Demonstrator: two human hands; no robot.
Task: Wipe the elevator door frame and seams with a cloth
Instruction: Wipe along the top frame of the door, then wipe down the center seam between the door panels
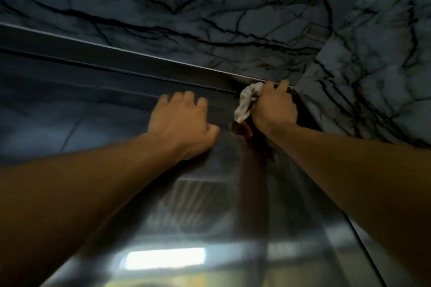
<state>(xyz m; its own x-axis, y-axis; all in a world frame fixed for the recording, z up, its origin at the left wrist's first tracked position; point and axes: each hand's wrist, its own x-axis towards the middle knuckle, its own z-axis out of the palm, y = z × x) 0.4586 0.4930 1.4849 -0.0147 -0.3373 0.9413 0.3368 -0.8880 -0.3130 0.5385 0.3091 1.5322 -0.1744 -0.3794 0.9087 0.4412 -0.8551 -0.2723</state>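
We're up at the top of the elevator door now, right where the head of the door frame meets the upright at the corner. The right hand is clenched around the cloth, a crumpled white rag with a bit of red showing at its lower end, and it's pressed hard into that top corner of the frame, knuckles toward us, fingers curled up onto the edge. So the step in hand looks like the corner seam, where the head strip and the side strip join.

The left hand holds nothing. It's loosely curled, fingertips resting on the metal just below the frame head and a little way from the cloth, thumb tucked toward the door. It reads as a brace for balance. Both arms are stretched well up and forward, nearly straight, wrists bent back.

Above the frame it's dark-veined marble wall, and it wraps down past the corner too.

What comes next, by my reckoning: either drag the cloth along the frame head away from the corner, following the thin dark seam that runs beneath it, or turn down the upright. Either way it needs steady pressure into the groove at full reach, with the free hand shifting along the frame to keep the body steady. The picture is blurred, so dirt on the frame can't be judged.
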